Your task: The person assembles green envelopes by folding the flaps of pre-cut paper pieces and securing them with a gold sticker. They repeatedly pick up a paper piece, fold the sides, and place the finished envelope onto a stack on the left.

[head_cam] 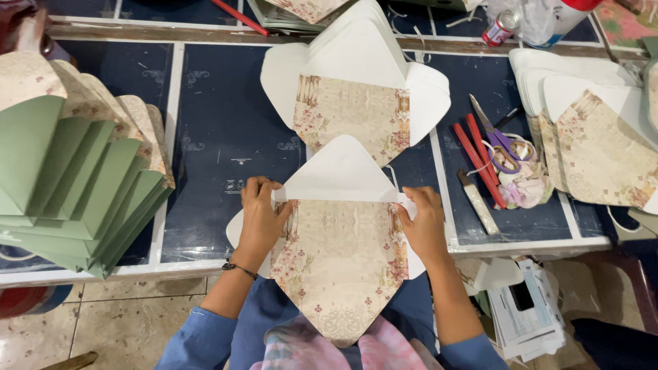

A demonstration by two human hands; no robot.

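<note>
Floral-printed cream paper envelope blank (340, 264) lies at near tabletop (219, 137) edge, point overhanging toward lap. Left hand (261, 219) and right hand (423, 223) press flat, fingers spread, pinning side flaps inward for creasing. Folded green envelope stack (68, 185) fanned left; purple-handled scissors (497, 140) right.
</note>
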